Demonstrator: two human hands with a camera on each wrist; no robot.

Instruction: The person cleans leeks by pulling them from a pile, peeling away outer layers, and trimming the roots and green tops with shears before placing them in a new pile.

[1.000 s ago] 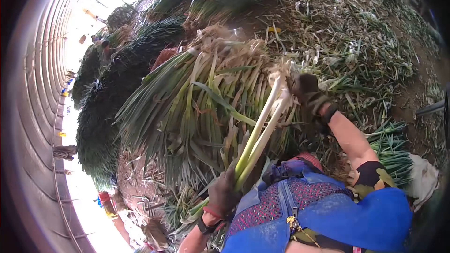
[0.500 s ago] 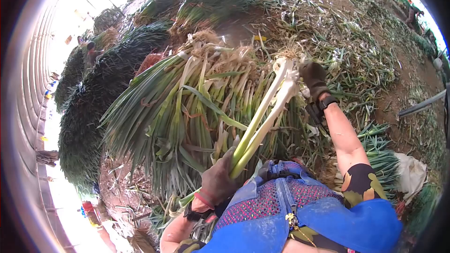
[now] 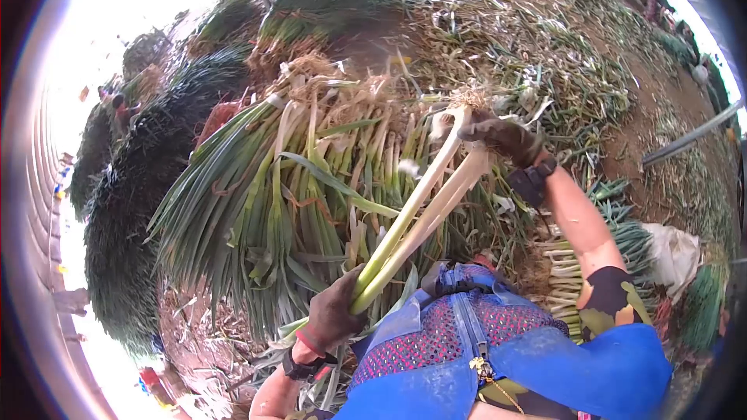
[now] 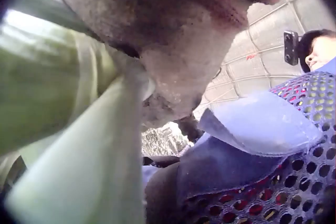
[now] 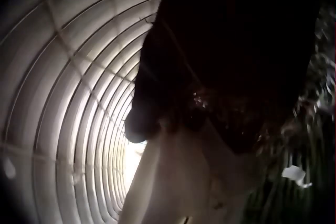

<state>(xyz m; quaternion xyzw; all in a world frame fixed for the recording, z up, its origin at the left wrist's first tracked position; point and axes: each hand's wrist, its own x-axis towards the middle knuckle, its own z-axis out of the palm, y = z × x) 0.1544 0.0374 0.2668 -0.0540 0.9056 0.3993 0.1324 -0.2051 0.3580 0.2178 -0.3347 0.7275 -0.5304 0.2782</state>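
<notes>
Two long green onions [image 3: 424, 194] slant across the front of the body, roots up and leaves down to the left. My gloved left hand [image 3: 336, 309] grips them around the green part; in the left wrist view the glove [image 4: 168, 40] lies over the thick green stalks [image 4: 42, 87]. At the white ends, just below the bushy roots [image 3: 470, 96], the gloved right hand [image 3: 506, 140] curls its fingers on the pale outer layers. The right wrist view is dark, with the glove against white stalks [image 5: 178, 171].
A large heap of untrimmed green onions [image 3: 311, 163] lies just beyond the hands. Cleaned stalks [image 3: 564, 272] lie beside the right arm, near a white sack [image 3: 673, 257]. Leaf scraps [image 3: 513, 39] litter the ground; a metal pole [image 3: 692, 136] juts in at right.
The right hand has come from beside the roots onto the stalks just below them. The two stalks stand farther apart near the top, and a small pale scrap shows in front of the heap.
</notes>
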